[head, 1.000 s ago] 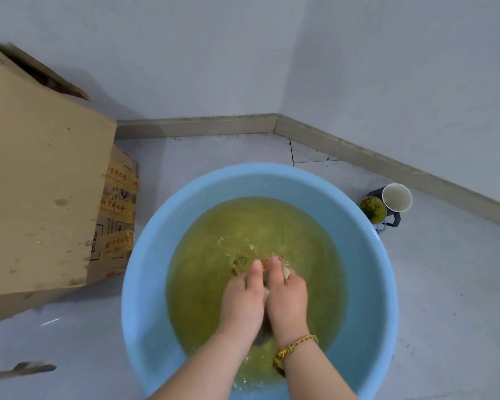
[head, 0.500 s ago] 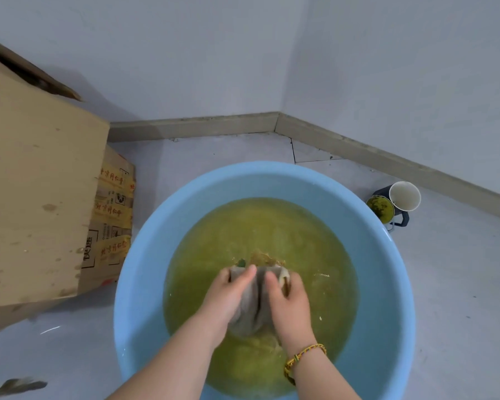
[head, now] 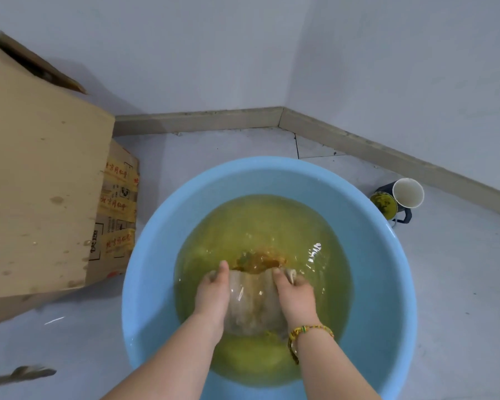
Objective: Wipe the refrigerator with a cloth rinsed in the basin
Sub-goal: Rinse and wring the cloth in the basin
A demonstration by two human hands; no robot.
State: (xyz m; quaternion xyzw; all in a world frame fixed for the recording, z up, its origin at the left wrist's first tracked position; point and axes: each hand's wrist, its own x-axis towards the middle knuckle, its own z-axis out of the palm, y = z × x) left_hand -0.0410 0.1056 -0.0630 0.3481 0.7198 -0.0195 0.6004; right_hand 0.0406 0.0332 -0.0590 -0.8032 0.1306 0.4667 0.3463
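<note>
A light blue basin [head: 162, 226] stands on the floor, filled with murky yellow-green water. A wet grey-beige cloth [head: 253, 301] is stretched between my two hands at the water's surface, its far end orange-brown under the water. My left hand [head: 212, 295] grips the cloth's left side. My right hand [head: 296, 295], with a beaded bracelet on its wrist, grips the right side. No refrigerator is in view.
A large cardboard box [head: 41, 180] stands close to the basin's left. A dark mug holding a white cup and a green pad [head: 399, 199] sits on the floor at the right. Walls with a skirting board meet in a corner behind the basin.
My hands were pressed together in the water over the bunched cloth. They have moved apart and the cloth now shows, spread between them at the surface.
</note>
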